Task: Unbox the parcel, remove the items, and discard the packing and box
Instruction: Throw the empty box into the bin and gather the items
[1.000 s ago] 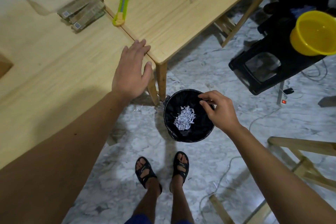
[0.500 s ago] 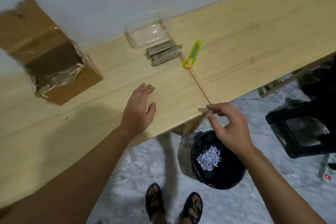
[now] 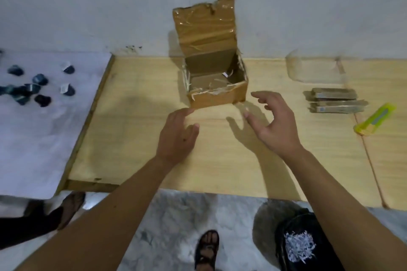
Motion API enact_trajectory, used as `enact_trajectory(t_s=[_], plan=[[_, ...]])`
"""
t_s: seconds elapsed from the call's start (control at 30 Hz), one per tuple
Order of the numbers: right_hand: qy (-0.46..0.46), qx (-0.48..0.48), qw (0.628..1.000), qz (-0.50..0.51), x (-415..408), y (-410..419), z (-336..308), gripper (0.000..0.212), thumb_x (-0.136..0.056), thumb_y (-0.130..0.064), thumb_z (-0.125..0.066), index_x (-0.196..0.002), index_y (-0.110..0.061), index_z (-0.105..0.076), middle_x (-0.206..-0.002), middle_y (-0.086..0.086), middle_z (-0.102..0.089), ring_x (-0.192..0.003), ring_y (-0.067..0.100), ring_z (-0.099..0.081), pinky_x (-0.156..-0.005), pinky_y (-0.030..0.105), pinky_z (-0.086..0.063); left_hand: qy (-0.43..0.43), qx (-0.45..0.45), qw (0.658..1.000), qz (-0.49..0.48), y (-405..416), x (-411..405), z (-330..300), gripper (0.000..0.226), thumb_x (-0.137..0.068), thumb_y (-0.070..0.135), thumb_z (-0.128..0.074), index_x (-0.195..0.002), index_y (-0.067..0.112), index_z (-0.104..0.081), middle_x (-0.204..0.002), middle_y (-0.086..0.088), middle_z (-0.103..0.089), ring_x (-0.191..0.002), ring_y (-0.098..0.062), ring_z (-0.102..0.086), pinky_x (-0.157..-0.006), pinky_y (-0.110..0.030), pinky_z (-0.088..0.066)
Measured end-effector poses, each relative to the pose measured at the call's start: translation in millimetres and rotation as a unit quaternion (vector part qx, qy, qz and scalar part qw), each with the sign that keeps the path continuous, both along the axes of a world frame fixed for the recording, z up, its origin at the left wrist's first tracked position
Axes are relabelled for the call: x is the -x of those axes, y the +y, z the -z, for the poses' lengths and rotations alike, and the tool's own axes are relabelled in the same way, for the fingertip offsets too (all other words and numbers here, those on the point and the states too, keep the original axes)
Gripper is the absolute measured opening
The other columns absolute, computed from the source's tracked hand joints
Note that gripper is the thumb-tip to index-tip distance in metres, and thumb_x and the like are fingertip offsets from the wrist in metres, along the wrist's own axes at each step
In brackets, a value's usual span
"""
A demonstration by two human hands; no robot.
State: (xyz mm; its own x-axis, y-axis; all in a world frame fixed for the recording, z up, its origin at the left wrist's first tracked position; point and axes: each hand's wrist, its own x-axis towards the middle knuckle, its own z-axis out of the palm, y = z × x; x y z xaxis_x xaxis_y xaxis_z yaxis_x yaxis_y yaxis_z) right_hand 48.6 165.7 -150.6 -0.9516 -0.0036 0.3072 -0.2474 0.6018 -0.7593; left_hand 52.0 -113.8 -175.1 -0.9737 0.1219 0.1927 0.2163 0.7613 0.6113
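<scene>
A small brown cardboard box (image 3: 218,95) stands on the wooden table (image 3: 136,138) near the wall, its taped lid flap raised and only a few paper shreds visible inside. My left hand (image 3: 178,136) hovers just in front of the box's near left corner, fingers apart and empty. My right hand (image 3: 275,123) is open beside the box's near right corner, not touching it. A stack of flat brownish packets (image 3: 334,100) lies to the right of the box. Below the table's edge stands a black bin (image 3: 308,246) holding white shredded paper (image 3: 299,245).
A yellow-green utility knife (image 3: 376,119) lies at the right of the table, and a clear plastic container (image 3: 315,70) sits behind the packets. Several dark small items (image 3: 39,88) lie on a white sheet at the left. Another person's foot (image 3: 70,207) is at lower left.
The view has swung left from the bin to the box. My right hand rose from over the bin to the table, and both hands moved close to the box.
</scene>
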Motion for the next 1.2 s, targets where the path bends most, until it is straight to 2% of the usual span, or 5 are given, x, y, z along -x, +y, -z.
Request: enact_trajectory(t_s=[0.43, 0.67, 0.83, 1.0, 1.2], plan=[[-0.085, 0.048, 0.995, 0.036, 110, -35, -23, 0.083, -0.087, -0.056, -0.072, -0.156, -0.026, -0.038, -0.150, 0.000, -0.033, -0.137, 0.025, -0.044, -0.115, 0.047, -0.043, -0.068, -0.329, 0.937, -0.097, 27, 100, -49, 0.038, -0.101, 0.051, -0.049, -0.135, 0.035, -0.051, -0.127, 0.033, -0.063, -0.122, 0.015, -0.053, -0.103, -0.010, -0.040], [-0.220, 0.173, 0.958, 0.066, 147, -34, -32, 0.078, -0.082, -0.069, -0.057, -0.154, -0.045, -0.037, -0.123, -0.023, -0.046, -0.143, 0.023, -0.026, -0.122, 0.050, -0.026, -0.139, -0.484, 0.861, -0.072, 52, 134, -53, 0.061, -0.112, 0.050, -0.015, -0.150, 0.018, -0.049, -0.148, -0.005, -0.059, -0.142, -0.024, -0.050, -0.123, -0.052, -0.033], [-0.286, 0.257, 0.921, 0.056, 161, -32, -38, 0.058, -0.087, -0.062, -0.048, -0.143, -0.050, -0.051, -0.152, 0.001, -0.039, -0.148, 0.032, -0.032, -0.123, 0.054, -0.028, -0.157, -0.492, 0.849, -0.110, 58, 142, -50, 0.060, -0.111, 0.052, -0.011, -0.150, 0.029, -0.049, -0.140, 0.016, -0.063, -0.136, -0.006, -0.052, -0.122, -0.037, -0.035], [-0.284, 0.372, 0.883, 0.046, 151, -29, -36, 0.042, -0.100, -0.059, -0.046, -0.133, -0.040, -0.063, -0.140, 0.006, -0.053, -0.131, 0.025, -0.057, -0.105, 0.048, -0.051, -0.165, -0.505, 0.840, -0.109, 60, 142, -52, 0.057, -0.109, 0.054, -0.007, -0.122, 0.037, -0.060, -0.106, 0.027, -0.076, -0.104, 0.012, -0.067, -0.084, -0.009, -0.051], [-0.276, 0.443, 0.852, 0.042, 132, -21, -34, 0.047, -0.085, -0.060, -0.066, -0.122, -0.032, -0.069, -0.123, -0.002, -0.071, -0.107, 0.011, -0.073, -0.082, 0.032, -0.060, -0.202, -0.565, 0.794, -0.094, 51, 131, -57, 0.077, -0.100, 0.070, -0.033, -0.136, 0.006, -0.057, -0.132, -0.021, -0.066, -0.124, -0.033, -0.065, -0.105, -0.053, -0.053]])
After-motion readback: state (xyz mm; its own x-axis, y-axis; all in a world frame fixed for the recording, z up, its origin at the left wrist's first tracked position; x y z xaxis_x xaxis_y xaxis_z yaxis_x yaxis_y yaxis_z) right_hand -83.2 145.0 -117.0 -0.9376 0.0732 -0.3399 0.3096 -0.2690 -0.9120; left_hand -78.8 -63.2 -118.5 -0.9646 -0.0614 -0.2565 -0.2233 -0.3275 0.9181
